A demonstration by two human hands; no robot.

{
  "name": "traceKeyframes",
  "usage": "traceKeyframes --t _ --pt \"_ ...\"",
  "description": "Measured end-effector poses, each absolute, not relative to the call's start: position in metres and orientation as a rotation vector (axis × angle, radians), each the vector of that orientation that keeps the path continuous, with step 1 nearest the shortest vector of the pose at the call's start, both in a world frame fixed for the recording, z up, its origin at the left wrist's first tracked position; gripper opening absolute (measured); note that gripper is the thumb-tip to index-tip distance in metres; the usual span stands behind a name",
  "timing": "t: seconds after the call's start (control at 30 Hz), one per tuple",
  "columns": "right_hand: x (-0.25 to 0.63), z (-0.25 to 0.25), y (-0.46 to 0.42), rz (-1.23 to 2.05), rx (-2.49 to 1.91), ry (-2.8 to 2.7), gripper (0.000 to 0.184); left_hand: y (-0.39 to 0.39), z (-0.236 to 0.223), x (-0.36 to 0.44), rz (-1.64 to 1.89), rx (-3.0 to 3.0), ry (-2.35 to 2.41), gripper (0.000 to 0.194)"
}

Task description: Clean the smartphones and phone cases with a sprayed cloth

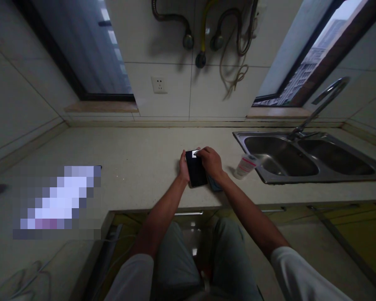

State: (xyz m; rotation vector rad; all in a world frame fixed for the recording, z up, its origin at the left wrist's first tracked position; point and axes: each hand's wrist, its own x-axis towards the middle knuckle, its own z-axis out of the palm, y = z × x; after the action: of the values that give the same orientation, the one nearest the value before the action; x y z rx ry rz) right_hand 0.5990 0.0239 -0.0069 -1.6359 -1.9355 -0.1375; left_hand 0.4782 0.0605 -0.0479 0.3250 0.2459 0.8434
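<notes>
My left hand (184,168) is closed around the left edge of a dark flat device with a black screen (196,171), which looks like a phone or small tablet. A bright white patch shows near the top of its screen. Over the upper right of the screen is my right hand (211,161), fingers curled and pressed together. At their tips is a small greyish spot I cannot identify. A dark blue flat item (215,184) lies partly hidden beneath my right wrist. Right of that wrist, a clear plastic cup with red print (246,167) leans at a tilt in the picture.
A steel double sink (282,156) with a tall faucet (319,104) is set into the pale counter (144,167) on the right. A blurred-out bright screen (62,196) lies on the left, with a white cable (44,267) nearer me. Hoses (203,29) hang on the wall.
</notes>
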Motion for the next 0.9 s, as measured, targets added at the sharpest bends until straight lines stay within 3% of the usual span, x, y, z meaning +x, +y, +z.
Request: traceKeyframes --t 0.37,0.53,0.77,0.9 --pt "0.587 -0.065 -0.054 -0.083 -1.471 -2.072 0.027 0.062 -0.051 0.477 0.913 0.281 0.212 0.063" --pt "0.574 -0.056 -0.042 -0.033 -1.402 -2.18 0.021 0.06 -0.051 0.478 0.896 0.328 0.212 0.064" --pt "0.574 -0.03 0.012 -0.098 -1.6 -1.937 0.028 0.059 -0.049 0.484 0.862 0.352 0.232 0.064" --pt "0.575 -0.032 0.001 -0.038 -1.563 -2.024 0.027 0.061 -0.051 0.484 0.868 0.325 0.229 0.063"
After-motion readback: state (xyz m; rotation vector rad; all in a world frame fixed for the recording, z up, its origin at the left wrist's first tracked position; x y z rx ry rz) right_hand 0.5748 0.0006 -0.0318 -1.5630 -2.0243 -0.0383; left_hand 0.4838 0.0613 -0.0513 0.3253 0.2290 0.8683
